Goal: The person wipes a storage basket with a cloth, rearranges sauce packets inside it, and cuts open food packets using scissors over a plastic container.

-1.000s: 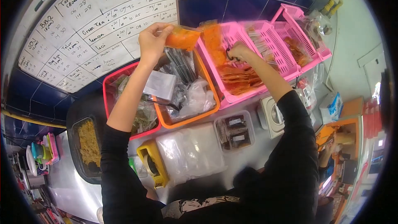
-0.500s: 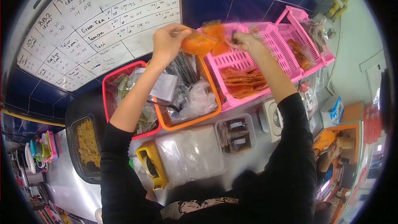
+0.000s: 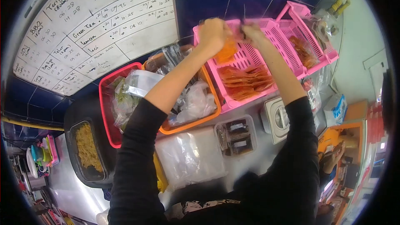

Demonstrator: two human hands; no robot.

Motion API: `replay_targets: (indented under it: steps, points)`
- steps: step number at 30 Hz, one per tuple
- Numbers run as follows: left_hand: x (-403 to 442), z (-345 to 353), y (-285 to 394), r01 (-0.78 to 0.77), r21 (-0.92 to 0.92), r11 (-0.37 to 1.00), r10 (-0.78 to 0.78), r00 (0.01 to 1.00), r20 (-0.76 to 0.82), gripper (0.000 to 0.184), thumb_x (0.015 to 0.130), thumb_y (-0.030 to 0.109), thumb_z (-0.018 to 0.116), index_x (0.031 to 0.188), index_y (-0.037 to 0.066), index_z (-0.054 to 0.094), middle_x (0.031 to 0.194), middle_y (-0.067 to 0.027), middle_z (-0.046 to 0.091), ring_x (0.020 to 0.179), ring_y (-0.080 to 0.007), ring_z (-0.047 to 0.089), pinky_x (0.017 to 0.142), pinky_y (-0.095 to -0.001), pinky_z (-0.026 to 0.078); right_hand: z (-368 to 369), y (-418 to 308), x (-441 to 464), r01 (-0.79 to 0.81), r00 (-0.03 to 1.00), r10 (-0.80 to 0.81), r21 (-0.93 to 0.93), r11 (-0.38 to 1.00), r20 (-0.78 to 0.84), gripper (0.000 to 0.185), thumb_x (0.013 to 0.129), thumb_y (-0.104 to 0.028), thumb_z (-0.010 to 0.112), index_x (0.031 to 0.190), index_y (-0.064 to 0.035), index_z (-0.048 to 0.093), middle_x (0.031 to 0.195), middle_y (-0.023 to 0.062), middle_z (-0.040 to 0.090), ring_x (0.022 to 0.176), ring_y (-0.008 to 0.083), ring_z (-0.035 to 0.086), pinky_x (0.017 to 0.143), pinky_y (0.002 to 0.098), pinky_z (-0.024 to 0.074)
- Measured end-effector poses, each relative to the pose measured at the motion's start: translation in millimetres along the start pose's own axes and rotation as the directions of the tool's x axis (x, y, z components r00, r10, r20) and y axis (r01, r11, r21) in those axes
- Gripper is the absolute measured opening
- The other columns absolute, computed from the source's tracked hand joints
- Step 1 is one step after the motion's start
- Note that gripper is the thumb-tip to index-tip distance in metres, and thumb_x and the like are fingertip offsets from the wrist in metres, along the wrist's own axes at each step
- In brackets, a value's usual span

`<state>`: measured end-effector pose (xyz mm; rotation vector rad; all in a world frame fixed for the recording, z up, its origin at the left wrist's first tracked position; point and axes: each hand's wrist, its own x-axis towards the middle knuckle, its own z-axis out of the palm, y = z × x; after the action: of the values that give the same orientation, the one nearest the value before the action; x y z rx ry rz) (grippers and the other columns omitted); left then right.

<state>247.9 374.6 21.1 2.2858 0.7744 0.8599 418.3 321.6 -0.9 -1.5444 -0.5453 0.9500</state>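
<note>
My left hand [image 3: 213, 37] is closed over the pink basket's left end, gripping a clear packet of orange sauce [image 3: 227, 52] that hangs below the fingers. Close by on the right is my right hand [image 3: 253, 35], blurred, its fingers closed around a small dark object [image 3: 242, 31]. A thin dark point rises above that object, but its kind is unclear. Both hands are over the pink basket [image 3: 277, 37], where a stack of flat orange packets [image 3: 243, 82] lies at the near side.
Left of the basket stand an orange bin [image 3: 189, 126] with plastic bags and a red bin [image 3: 109, 131] with clear-wrapped items. Nearer are a stack of clear plastic bags [image 3: 189, 156], a container of dark sachets [image 3: 237, 135] and a lidded steel container [image 3: 277, 118]. A whiteboard [image 3: 125, 25] leans behind.
My left hand has moved right with the orange sauce packet, over the pink basket and closer to my right hand. My right hand has shifted slightly right and up. The view has shifted slightly.
</note>
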Motion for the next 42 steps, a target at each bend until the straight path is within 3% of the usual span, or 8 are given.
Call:
replay_targets:
  steps: [9, 11, 15, 20, 26, 29, 38, 42]
  points:
    - [17.2, 72.7, -21.8, 0.157, 0.174, 0.972, -0.184, 0.971, 0.151, 0.013, 0.069, 0.02, 0.073, 0.076, 0.009, 0.072, 0.08, -0.0145, 0.067, 0.075, -0.0269, 0.065, 0.069, -0.0366, 0.05, -30.6, 0.3, -26.2, -0.101, 0.989, 0.135, -0.391, 0.915, 0.059, 0.038, 0.074, -0.004, 0.069, 0.104, -0.0043, 0.045, 0.087, 0.0079, 0.06, 0.069, 0.0174, 0.061, 0.071, 0.0418, 0.055]
    - [16.8, 72.5, -34.2, 0.112, -0.039, 0.993, -0.101, 0.97, 0.22, 0.017, 0.07, 0.019, 0.072, 0.081, 0.006, 0.071, 0.08, -0.0164, 0.066, 0.076, -0.0287, 0.065, 0.069, -0.0368, 0.05, -33.9, 13.3, -18.8, -0.113, 0.982, 0.164, -0.406, 0.907, 0.093, 0.04, 0.07, -0.002, 0.071, 0.102, -0.0044, 0.047, 0.083, 0.0062, 0.059, 0.067, 0.0166, 0.06, 0.068, 0.0396, 0.0559]
    - [11.3, 53.6, -42.4, 0.018, -0.109, 0.994, -0.001, 0.989, 0.148, 0.022, 0.071, 0.018, 0.071, 0.084, 0.001, 0.067, 0.081, -0.0197, 0.065, 0.078, -0.0316, 0.064, 0.07, -0.0386, 0.05, -34.7, 30.2, -10.9, -0.04, 0.986, 0.124, -0.551, 0.833, 0.115, 0.04, 0.063, -0.001, 0.077, 0.093, -0.0024, 0.051, 0.077, 0.0047, 0.055, 0.066, 0.0159, 0.06, 0.056, 0.0339, 0.0571]
    - [17.5, 27.4, -40.0, -0.175, 0.392, 0.903, 0.026, 0.933, 0.358, 0.021, 0.074, 0.015, 0.067, 0.085, -0.002, 0.063, 0.086, -0.0231, 0.063, 0.087, -0.0345, 0.062, 0.076, -0.0404, 0.05, -29.9, 36.3, -16.5, -0.032, 0.987, 0.119, -0.582, 0.813, 0.112, 0.043, 0.058, 0.0, 0.08, 0.09, 0.0008, 0.051, 0.077, 0.0049, 0.054, 0.067, 0.0151, 0.059, 0.053, 0.0339, 0.058]
    - [13.3, 26.7, -28.9, -0.141, 0.421, 0.896, -0.075, 0.887, 0.455, 0.026, 0.074, 0.011, 0.065, 0.097, 0.0, 0.06, 0.103, -0.0208, 0.06, 0.099, -0.0325, 0.059, 0.081, -0.0414, 0.049, -14.0, 33.8, -32.1, 0.047, 0.994, 0.024, -0.617, 0.786, 0.106, 0.05, 0.054, -0.001, 0.083, 0.092, 0.0027, 0.052, 0.08, 0.0065, 0.056, 0.07, 0.0162, 0.06, 0.054, 0.0322, 0.0579]
    - [14.1, 22.7, -25.1, -0.191, 0.483, 0.855, -0.119, 0.834, 0.539, 0.029, 0.075, 0.013, 0.063, 0.101, 0.001, 0.058, 0.101, -0.0176, 0.062, 0.1, -0.032, 0.059, 0.082, -0.0405, 0.048, -10.6, 36.5, -30.1, 0.105, 0.992, -0.019, -0.763, 0.637, 0.121, 0.053, 0.052, -0.002, 0.084, 0.095, 0.0024, 0.052, 0.08, 0.0078, 0.058, 0.07, 0.017, 0.061, 0.051, 0.0301, 0.0559]
    - [4.3, 15.1, -46.2, -0.05, 0.408, 0.911, -0.121, 0.917, 0.381, 0.017, 0.076, 0.011, 0.06, 0.093, 0.007, 0.06, 0.097, -0.0161, 0.063, 0.094, -0.0317, 0.06, 0.076, -0.0417, 0.049, 5.7, 44.1, -22.9, -0.007, 0.992, 0.095, -0.713, 0.701, 0.084, 0.059, 0.054, 0.004, 0.081, 0.101, 0.0012, 0.047, 0.081, 0.0036, 0.053, 0.072, 0.0153, 0.058, 0.052, 0.0298, 0.0567]
    - [0.9, 8.8, -55.7, -0.089, 0.405, 0.91, -0.055, 0.942, 0.33, 0.014, 0.076, 0.009, 0.058, 0.09, 0.008, 0.061, 0.093, -0.0153, 0.064, 0.09, -0.0313, 0.061, 0.075, -0.0414, 0.049, 6.3, 50.7, -25.3, 0.124, 0.991, -0.054, -0.67, 0.732, 0.124, 0.054, 0.054, -0.003, 0.082, 0.096, 0.0009, 0.047, 0.08, 0.0113, 0.057, 0.066, 0.0218, 0.062, 0.046, 0.0318, 0.0537]
